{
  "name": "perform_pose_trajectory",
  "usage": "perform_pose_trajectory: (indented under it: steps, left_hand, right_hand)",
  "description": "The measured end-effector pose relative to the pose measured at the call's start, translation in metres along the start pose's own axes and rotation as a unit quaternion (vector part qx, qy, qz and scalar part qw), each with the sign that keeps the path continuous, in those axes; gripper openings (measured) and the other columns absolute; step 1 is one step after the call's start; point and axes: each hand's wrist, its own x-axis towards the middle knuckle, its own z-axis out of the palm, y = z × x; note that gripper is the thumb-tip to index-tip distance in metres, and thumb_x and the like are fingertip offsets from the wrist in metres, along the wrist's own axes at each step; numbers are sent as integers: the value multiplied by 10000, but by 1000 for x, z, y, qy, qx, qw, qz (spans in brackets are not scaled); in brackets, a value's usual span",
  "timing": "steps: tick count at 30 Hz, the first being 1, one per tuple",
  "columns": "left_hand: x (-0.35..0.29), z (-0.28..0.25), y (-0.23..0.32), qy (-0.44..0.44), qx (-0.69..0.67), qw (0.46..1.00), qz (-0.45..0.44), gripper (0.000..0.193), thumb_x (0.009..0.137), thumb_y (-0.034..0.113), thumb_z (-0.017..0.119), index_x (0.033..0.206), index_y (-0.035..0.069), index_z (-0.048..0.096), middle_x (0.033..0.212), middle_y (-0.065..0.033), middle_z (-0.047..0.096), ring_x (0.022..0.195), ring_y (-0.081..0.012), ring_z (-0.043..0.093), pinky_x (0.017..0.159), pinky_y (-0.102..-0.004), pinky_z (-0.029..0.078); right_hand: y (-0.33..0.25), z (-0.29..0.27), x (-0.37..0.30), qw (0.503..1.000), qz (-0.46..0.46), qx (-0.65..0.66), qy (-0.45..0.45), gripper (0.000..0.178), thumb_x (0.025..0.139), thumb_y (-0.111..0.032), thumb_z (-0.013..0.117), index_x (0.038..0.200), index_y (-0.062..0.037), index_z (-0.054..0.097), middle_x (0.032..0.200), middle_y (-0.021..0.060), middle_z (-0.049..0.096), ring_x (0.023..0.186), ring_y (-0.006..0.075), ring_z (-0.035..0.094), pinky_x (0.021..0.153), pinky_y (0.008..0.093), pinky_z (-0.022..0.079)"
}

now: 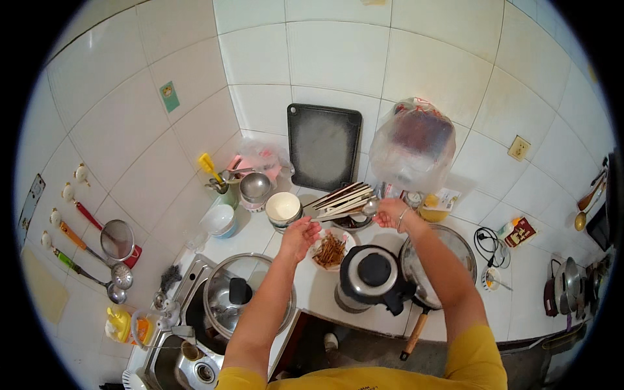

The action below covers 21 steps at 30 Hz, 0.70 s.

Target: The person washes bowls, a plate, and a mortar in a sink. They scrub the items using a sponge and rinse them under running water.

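Observation:
A metal spoon (370, 207) stretches between my two hands, its handle to the left. My left hand (300, 238) pinches the handle's end, fingers closed. At the bowl end, my right hand (391, 214) has its fingers closed around the edge. Just behind lies a bundle of dark and pale chopsticks (346, 197), fanned to the right; what supports it is hidden. A dark dish (351, 222) shows partly underneath. Nearer me, a bowl of brown shredded food (330, 251) sits between my forearms. Stacked bowls (283, 208) stand beyond my left hand.
A black-lidded kettle (374, 270) stands in front of my right hand, beside a lidded pan (441, 263). A glass lid (239, 292) covers part of the sink (170, 364). Against the back wall lean a cutting board (324, 146) and a filled plastic bag (416, 143).

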Motion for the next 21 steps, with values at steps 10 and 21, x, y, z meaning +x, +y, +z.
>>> perform_pose_trajectory:
  steps: [10, 21]
  left_hand:
    - [75, -11, -58, 103, 51, 993, -13, 388, 890, 186, 497, 1229, 20, 406, 1163, -94, 512, 1078, -214, 492, 870, -354, 427]
    - [41, -13, -94, -28, -28, 998, -45, 372, 930, 180, 439, 1263, 15, 412, 1257, -119, 469, 1159, -218, 444, 975, -353, 347]
  right_hand:
    - [91, -72, 86, 986, -21, 36, 159, 145, 801, -81, 539, 933, -21, 537, 674, 112, 609, 508, 169, 583, 437, 292, 501]
    - [134, -56, 127, 987, 84, 111, 81, 497, 855, -84, 512, 1319, -109, 334, 874, 117, 635, 686, 184, 614, 592, 328, 509]
